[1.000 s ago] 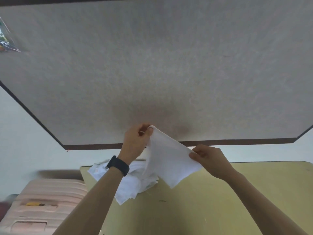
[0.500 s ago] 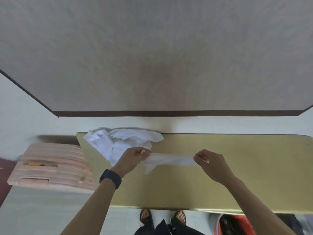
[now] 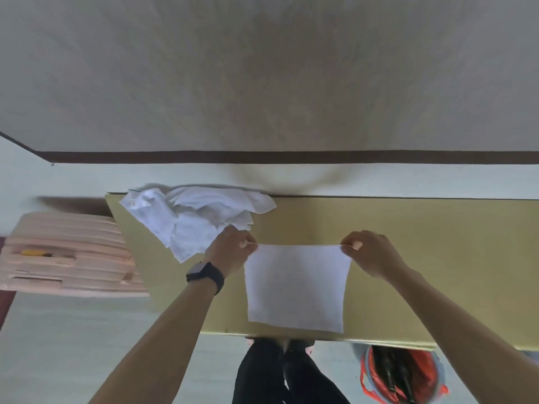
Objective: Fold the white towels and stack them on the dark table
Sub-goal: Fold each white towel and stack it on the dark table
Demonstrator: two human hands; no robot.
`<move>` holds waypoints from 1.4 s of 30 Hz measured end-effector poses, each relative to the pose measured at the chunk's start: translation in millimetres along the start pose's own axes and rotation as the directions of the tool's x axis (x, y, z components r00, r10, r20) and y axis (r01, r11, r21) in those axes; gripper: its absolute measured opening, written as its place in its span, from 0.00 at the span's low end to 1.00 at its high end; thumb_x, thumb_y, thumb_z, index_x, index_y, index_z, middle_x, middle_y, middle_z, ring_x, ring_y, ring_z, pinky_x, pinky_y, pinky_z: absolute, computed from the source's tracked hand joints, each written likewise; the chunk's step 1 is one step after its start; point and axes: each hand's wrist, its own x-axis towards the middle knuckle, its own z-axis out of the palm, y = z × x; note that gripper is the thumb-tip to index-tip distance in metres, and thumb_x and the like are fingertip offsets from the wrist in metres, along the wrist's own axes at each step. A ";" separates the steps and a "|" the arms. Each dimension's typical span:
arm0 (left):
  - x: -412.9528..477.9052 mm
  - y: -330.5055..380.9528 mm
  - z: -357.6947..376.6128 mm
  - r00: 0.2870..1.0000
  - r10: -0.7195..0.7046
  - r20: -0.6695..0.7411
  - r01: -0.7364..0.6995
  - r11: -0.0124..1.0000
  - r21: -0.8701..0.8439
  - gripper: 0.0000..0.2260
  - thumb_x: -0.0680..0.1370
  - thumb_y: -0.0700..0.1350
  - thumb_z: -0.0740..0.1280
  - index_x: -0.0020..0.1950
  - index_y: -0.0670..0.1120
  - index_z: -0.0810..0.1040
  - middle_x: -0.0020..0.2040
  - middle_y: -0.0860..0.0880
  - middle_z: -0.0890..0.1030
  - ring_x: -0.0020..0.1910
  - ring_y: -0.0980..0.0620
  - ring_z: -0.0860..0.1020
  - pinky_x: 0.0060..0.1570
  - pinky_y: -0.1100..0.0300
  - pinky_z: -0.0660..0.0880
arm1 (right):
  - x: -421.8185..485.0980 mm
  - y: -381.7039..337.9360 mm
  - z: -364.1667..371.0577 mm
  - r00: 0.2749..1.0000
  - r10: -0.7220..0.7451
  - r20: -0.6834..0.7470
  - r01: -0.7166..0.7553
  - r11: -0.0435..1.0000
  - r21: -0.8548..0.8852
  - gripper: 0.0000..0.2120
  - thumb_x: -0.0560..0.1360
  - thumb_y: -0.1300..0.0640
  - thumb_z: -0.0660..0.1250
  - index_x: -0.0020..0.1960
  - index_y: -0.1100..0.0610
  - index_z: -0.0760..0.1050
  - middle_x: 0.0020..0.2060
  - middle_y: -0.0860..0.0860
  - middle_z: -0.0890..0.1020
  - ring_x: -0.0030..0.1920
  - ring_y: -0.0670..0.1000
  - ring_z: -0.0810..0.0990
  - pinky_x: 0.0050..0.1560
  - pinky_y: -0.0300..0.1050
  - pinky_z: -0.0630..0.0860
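The white towel (image 3: 296, 287) is held spread to its full square by its two upper corners, above the near half of the yellow tabletop (image 3: 423, 258). Whether its lower edge rests on that surface cannot be determined. The left hand (image 3: 230, 252) pinches the upper left corner between thumb and curled fingers. The right hand (image 3: 370, 253) pinches the upper right corner the same way. A wristwatch (image 3: 204, 274) sits on the left wrist.

The pile of white towels (image 3: 192, 220) lies crumpled at the far left corner of the tabletop, just beside the left hand.

The grey-topped table (image 3: 262, 83) with the dark edge, beyond the tabletop, is probably the stacking place. No folded towel shows on it.

Assessment: early stage. The held towel shows no fold, and the pile remains to be processed.

A pink suitcase (image 3: 67, 258) stands left.
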 end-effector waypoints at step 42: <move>-5.5 -58.6 143.6 0.813 -0.579 0.062 0.519 0.672 -0.528 0.09 0.75 0.49 0.69 0.52 0.47 0.81 0.49 0.49 0.83 0.50 0.46 0.81 0.54 0.50 0.78 | -43.5 54.9 139.1 0.807 0.590 0.015 -0.512 0.687 0.516 0.05 0.74 0.51 0.67 0.44 0.49 0.82 0.38 0.45 0.85 0.43 0.50 0.83 0.43 0.42 0.75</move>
